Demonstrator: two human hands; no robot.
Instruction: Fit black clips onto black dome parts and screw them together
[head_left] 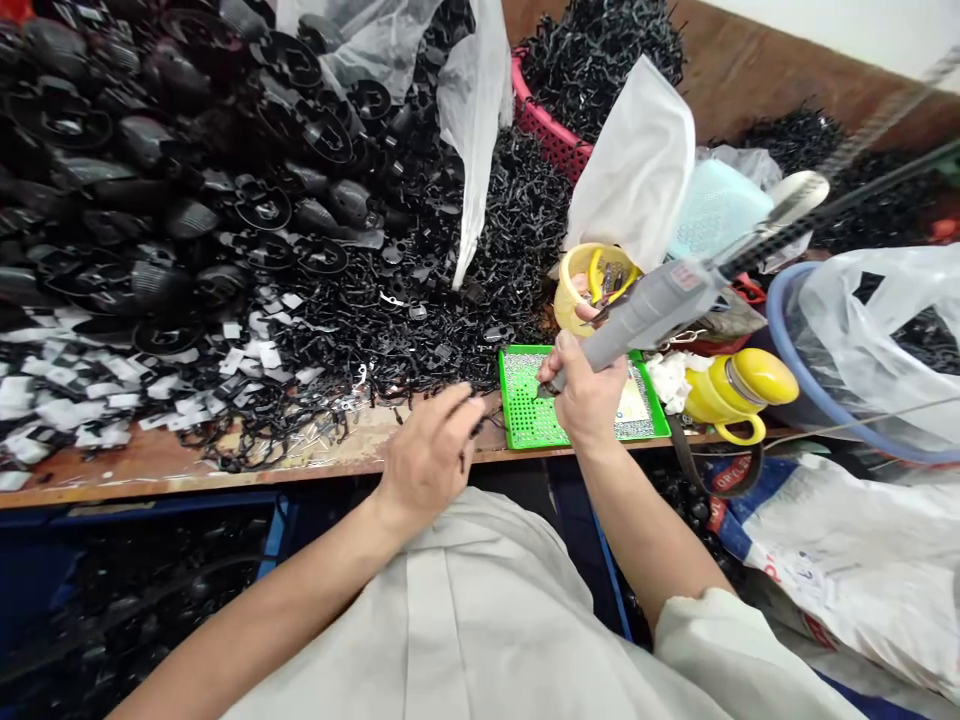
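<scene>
Holds a grey power tool [649,310] in the right hand [589,395], with fingers wrapped snugly around it near the tip. Slants from a dark tip, low over the left part of the green tray [534,425], up toward the far right. Pinches a small black piece [478,428] in the left hand [427,455], with fingers curled nearly closed; too small to tell its shape. Sits, this piece, just left of the tray, above the front edge of the desk [337,453], and so left of the tool tip and a bit closer to the body. Points the tip roughly toward the left hand, but with space between, not touching. Farther back on the desk, a big heap of black bits [420,335].
</scene>
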